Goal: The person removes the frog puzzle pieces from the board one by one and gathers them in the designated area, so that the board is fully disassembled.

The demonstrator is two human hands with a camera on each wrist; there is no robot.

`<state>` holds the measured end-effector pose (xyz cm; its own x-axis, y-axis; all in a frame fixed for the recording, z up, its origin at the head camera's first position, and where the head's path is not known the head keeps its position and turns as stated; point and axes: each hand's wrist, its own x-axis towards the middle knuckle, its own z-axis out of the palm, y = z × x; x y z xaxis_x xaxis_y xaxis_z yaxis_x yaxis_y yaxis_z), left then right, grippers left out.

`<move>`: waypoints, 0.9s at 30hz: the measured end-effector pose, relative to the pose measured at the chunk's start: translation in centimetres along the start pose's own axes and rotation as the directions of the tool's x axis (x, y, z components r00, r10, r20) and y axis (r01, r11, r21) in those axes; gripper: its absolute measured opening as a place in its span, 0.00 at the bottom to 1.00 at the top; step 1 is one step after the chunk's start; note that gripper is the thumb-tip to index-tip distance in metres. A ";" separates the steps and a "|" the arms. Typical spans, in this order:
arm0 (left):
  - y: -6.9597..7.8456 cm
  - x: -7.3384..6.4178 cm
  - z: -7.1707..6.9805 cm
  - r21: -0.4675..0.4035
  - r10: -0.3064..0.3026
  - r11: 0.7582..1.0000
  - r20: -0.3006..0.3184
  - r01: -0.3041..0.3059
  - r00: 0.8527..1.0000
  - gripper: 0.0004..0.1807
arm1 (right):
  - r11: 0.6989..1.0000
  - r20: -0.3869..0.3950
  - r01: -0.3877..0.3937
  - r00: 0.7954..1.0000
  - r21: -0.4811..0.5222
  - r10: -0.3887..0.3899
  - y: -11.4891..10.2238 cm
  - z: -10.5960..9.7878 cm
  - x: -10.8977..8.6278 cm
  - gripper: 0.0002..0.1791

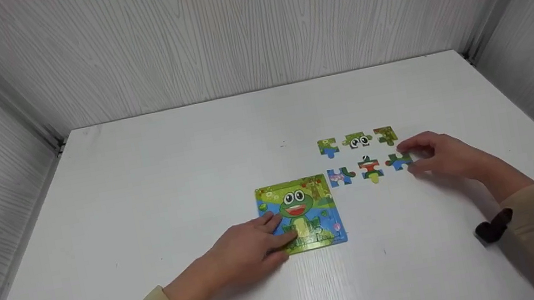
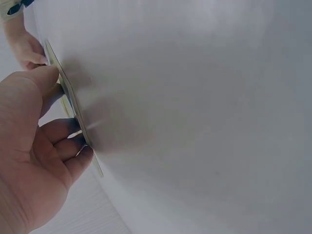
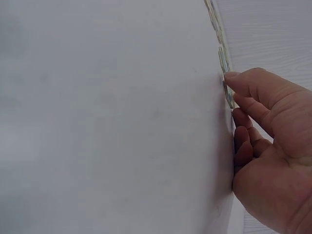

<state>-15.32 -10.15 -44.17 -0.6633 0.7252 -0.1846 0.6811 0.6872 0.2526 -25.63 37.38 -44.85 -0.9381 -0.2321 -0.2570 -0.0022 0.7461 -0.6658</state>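
A square puzzle board [image 1: 332,221] with a green frog picture lies flat on the white table, left of the loose pieces. My left hand [image 1: 248,246] rests on its left side, fingers spread over the picture; the left wrist view shows the board [image 2: 73,100] edge-on beside the fingers. In the head view, my right hand [image 1: 446,154] pinches the puzzle piece [image 1: 400,161] at the right end of the lower row between thumb and finger. That piece lies on or close to the table; I cannot tell which. Seen edge-on in the right wrist view are the pieces [image 3: 224,61].
Two rows of puzzle pieces lie right of the board. The upper row holds a left piece [image 1: 328,147], an eyes piece [image 1: 358,141] and a right piece [image 1: 385,135]. Below are a blue piece [image 1: 340,177] and a mouth piece [image 1: 371,169]. Pale panels [image 1: 244,22] enclose the table [image 1: 165,162].
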 end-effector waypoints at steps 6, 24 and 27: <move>-0.1 0.1 -0.1 0.000 0.001 1.000 -0.016 -0.001 1.000 0.26 | 1.000 -0.027 0.001 1.000 0.017 0.000 -0.1 -0.1 -0.3 0.33; -0.5 -0.2 -0.3 -0.047 -0.027 0.999 -0.054 0.025 0.998 0.32 | 0.978 -0.150 0.206 0.966 -0.039 -0.210 -6.0 0.4 -1.5 0.22; -0.7 -0.3 -0.6 -0.039 -0.031 0.999 -0.076 0.028 0.997 0.32 | 0.968 -0.124 0.249 0.960 -0.041 -0.252 -8.0 1.1 -1.9 0.22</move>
<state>-15.75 -10.86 -43.68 -0.7057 0.6983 -0.1197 0.6495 0.7051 0.2846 -23.48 31.11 -39.81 -0.9428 -0.3333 0.0083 -0.2499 0.6896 -0.6797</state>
